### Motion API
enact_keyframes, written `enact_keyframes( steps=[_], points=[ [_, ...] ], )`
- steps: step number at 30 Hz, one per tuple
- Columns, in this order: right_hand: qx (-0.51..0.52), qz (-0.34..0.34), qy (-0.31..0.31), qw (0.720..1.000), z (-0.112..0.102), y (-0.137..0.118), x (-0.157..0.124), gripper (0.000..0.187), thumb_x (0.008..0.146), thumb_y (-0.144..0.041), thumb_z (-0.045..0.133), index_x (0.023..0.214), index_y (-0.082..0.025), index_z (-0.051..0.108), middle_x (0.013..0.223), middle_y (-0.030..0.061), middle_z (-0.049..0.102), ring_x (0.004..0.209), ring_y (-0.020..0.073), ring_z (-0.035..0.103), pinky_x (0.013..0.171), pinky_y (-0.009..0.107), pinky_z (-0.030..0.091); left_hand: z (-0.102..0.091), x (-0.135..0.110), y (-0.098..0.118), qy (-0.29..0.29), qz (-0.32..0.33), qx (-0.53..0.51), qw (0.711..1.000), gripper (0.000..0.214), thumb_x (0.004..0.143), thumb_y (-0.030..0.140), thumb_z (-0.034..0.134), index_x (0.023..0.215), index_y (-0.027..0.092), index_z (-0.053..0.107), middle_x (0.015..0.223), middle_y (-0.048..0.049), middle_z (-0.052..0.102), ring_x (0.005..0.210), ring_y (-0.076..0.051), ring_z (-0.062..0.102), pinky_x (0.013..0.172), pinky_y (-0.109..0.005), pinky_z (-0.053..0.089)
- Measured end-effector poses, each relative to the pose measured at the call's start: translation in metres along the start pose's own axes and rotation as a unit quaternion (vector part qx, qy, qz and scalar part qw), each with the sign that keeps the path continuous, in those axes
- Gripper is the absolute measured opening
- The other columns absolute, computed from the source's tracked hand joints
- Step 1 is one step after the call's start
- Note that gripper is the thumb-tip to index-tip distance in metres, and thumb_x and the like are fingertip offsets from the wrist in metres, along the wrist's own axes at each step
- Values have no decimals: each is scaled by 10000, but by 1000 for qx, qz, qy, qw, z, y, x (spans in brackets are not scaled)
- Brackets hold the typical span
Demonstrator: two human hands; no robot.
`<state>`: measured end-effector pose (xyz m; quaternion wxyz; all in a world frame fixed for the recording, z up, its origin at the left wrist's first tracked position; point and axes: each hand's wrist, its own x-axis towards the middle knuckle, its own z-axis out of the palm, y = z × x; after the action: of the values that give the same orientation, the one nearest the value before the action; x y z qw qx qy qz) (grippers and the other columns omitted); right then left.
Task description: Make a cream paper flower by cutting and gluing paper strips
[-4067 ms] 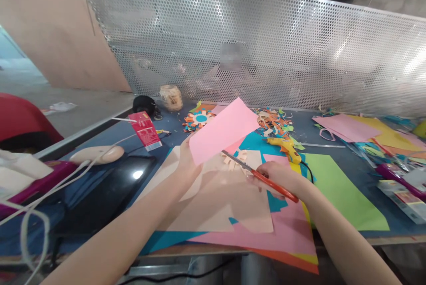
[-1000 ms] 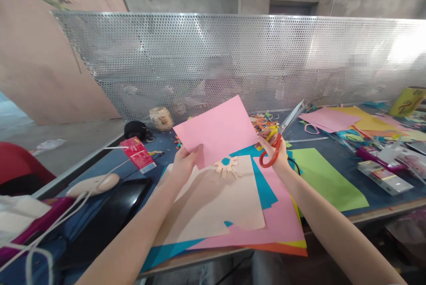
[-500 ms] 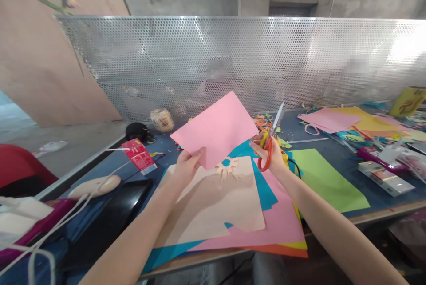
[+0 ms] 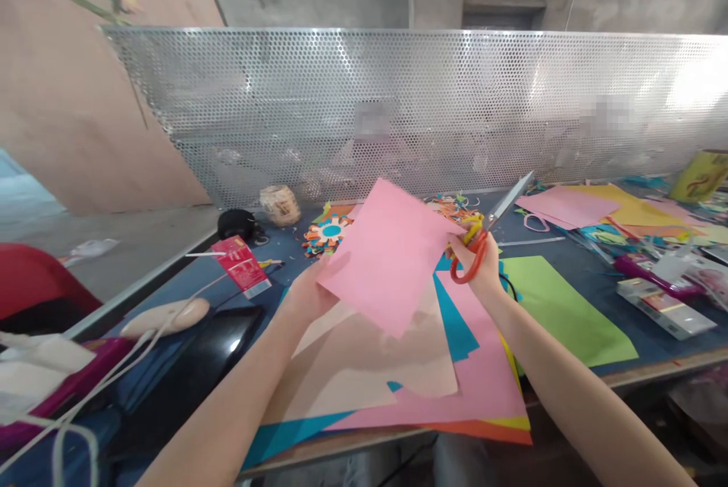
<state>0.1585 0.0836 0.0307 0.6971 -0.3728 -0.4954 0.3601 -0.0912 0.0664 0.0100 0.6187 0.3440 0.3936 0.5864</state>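
A sheet of pink paper (image 4: 392,256) is held up tilted above the desk. My left hand (image 4: 310,291) grips its left corner. My right hand (image 4: 481,259) has scissors (image 4: 483,233) with red and yellow handles, blades pointing up and away to the right; its fingertips meet the paper's right corner. Below lies a cream sheet (image 4: 364,366) on top of a pink sheet (image 4: 483,388), with blue paper (image 4: 455,320) between them. A cut paper flower (image 4: 331,231) with a blue centre rests behind the raised sheet among coloured scraps.
Green paper (image 4: 563,312) lies to the right, with more pink sheets (image 4: 569,202) and scraps behind. On the left are a black tablet-like object (image 4: 187,381), a red packet (image 4: 243,265) and white cables (image 4: 108,377). A perforated metal screen (image 4: 432,108) closes off the desk's back.
The pink sheet has turned and come lower and nearer, covering the cream cutout on the cream sheet. My right hand has moved to its corner, and the scissors lean further right. The paper flower behind shows now.
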Motion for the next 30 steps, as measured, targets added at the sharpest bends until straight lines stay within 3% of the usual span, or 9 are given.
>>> enact_keyframes(
  steps=[2,5,8,11,16,22,26,30],
  points=[
    [-7,11,19,1000,-1,-2,3,292,590,-272,602,770,-224,376,493,-103,491,384,103,502,378,224,404,-4,-1,3,-94,-43,37,994,269,558,317,668,780,168,687,860,-73,703,864,-302,624,817,-448,463],
    [-35,30,37,998,-3,-3,8,305,570,-289,603,758,-216,374,486,-102,486,376,101,496,375,222,395,-8,-2,7,-274,-121,63,952,337,571,353,657,846,161,684,851,-85,704,781,-322,638,738,-515,467],
    [-61,26,44,997,-5,-1,10,289,561,-295,622,717,-206,396,503,-87,490,410,96,501,407,223,402,-12,-1,8,-340,-155,59,926,414,572,407,664,903,158,674,862,-90,702,796,-292,644,718,-427,483],
    [-87,13,48,995,-6,2,10,262,547,-272,635,693,-198,430,545,-74,493,462,92,498,455,226,405,-14,1,5,-324,-160,91,928,401,563,386,703,910,187,673,869,-61,704,813,-243,646,710,-331,483],
    [-118,5,24,993,-4,4,7,215,525,-215,632,662,-194,468,531,-78,461,452,77,426,451,219,359,-3,-4,-3,-292,-149,168,930,664,519,667,633,987,197,642,1002,-96,674,946,-292,608,725,-353,478],
    [-118,12,-26,993,-2,11,1,224,561,-265,655,679,-195,478,541,-61,477,457,85,439,456,227,370,18,-12,-12,-227,-135,228,937,434,564,319,764,955,172,646,1015,-83,680,903,-227,628,806,-338,471],
    [-90,18,-68,993,-4,16,1,309,659,-448,625,740,-209,447,541,-68,418,444,79,403,433,224,349,18,-4,-12,-111,-64,191,973,448,538,328,780,934,169,643,962,-70,696,825,-211,641,683,-305,504],
    [-76,50,-131,987,-8,8,2,402,652,-552,615,713,-203,426,552,-74,366,421,48,324,393,198,275,17,4,-1,19,75,65,995,484,492,329,798,912,152,637,941,-72,694,821,-209,637,661,-303,517]
  ],
)
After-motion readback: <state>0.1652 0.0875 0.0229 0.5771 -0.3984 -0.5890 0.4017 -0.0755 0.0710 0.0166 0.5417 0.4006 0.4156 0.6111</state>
